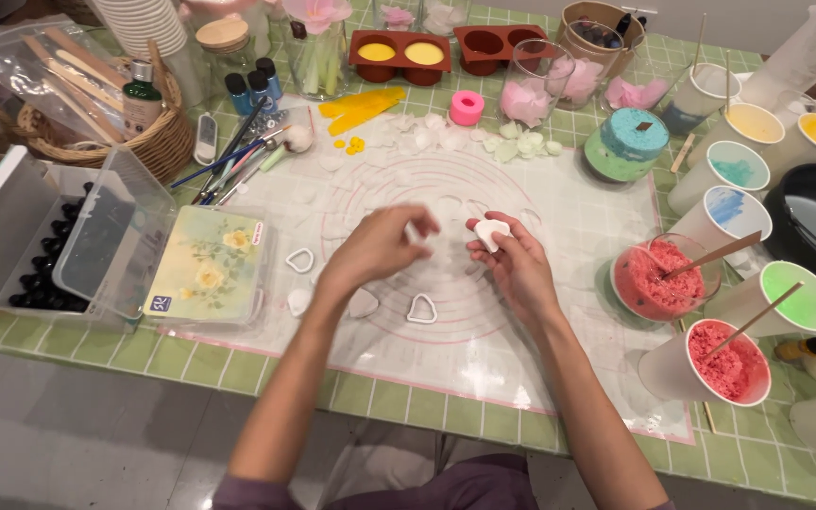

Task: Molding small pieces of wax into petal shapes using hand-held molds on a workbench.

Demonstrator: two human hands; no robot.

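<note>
Stood along the surface's right edge: paper cups (809, 304) of coloured wax with wooden sticks. At the left edge, a wicker basket (158, 142) and a clear plastic box (110, 241); near the far edge, brown silicone moulds (399, 54).

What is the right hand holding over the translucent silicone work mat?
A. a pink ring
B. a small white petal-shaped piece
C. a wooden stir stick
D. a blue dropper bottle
B: the right hand pinches a small white petal-shaped piece above the translucent silicone work mat.

Your hands meet over the mat (521, 378), which lies on the table (238, 373). Left of the mat sits a tin (205, 269), then a box (40, 236); cups (767, 302) stand right; moulds (446, 49) lie behind.
</note>
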